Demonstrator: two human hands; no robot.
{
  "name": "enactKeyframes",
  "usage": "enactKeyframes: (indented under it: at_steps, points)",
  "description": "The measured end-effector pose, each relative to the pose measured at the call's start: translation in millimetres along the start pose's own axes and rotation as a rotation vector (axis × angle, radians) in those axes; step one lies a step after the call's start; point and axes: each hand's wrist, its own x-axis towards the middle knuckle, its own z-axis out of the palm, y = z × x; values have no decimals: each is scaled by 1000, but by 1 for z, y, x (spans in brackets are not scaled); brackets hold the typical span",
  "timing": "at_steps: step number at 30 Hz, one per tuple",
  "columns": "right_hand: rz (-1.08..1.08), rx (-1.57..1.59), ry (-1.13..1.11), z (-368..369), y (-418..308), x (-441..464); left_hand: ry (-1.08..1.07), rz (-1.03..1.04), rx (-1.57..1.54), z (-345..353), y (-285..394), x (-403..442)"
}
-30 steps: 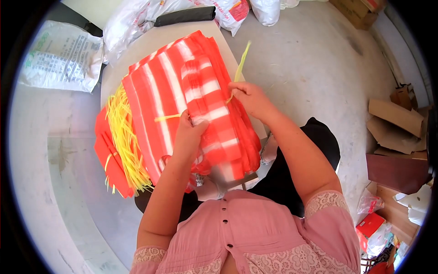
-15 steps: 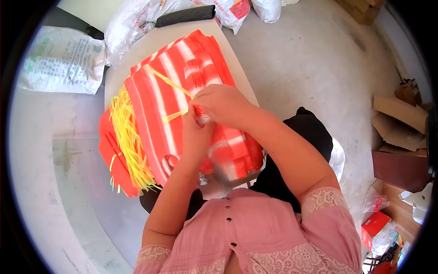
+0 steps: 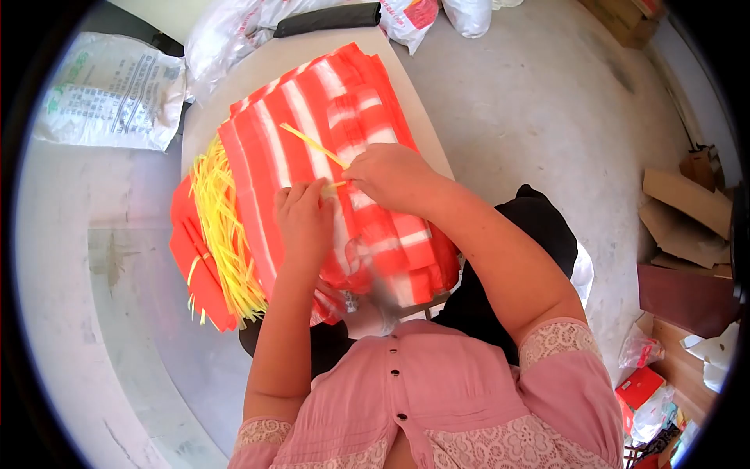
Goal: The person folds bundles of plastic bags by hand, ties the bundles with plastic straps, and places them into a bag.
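A thick stack of red-and-white striped plastic bags (image 3: 262, 156) lies in front of me. A thin yellow strip (image 3: 312, 145) crosses its upper layers. My right hand (image 3: 391, 178) is closed on this strip, and one end sticks out past the fingers to the upper left. My left hand (image 3: 305, 219), also closed, pinches the other part of the strip, a short length of which shows between the hands. Whether the strip is knotted there is hidden by my fingers. Left of the stack hangs a bunch of loose yellow strips (image 3: 215, 211) over a red bundle (image 3: 195, 254).
The stack rests on a pale tabletop (image 3: 414, 109). A dark roll (image 3: 328, 19) lies at its far end by white plastic sacks (image 3: 226, 47). A printed white sack (image 3: 117, 94) is at the left, and open cardboard boxes (image 3: 687, 211) are at the right.
My hands have moved apart, the left one going leftward. The free yellow end at the top has grown shorter, and the lower end is drawn toward my left fingers.
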Motion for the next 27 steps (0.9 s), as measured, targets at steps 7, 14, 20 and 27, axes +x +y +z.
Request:
enactKeyframes:
  at_steps: [7,14,20,27]
  points:
    - [5,56,-7,0,0,-2,-129,-25,51,-24,-2,-7]
    - [-35,-9,10,-4,-4,-7,-129,5,-188,-66,41,6]
    - [47,148,-14,-12,-9,-6,-59,31,-417,-50,56,18]
    - [106,344,59,-9,-6,-9,-29,-28,-613,-34,50,22]
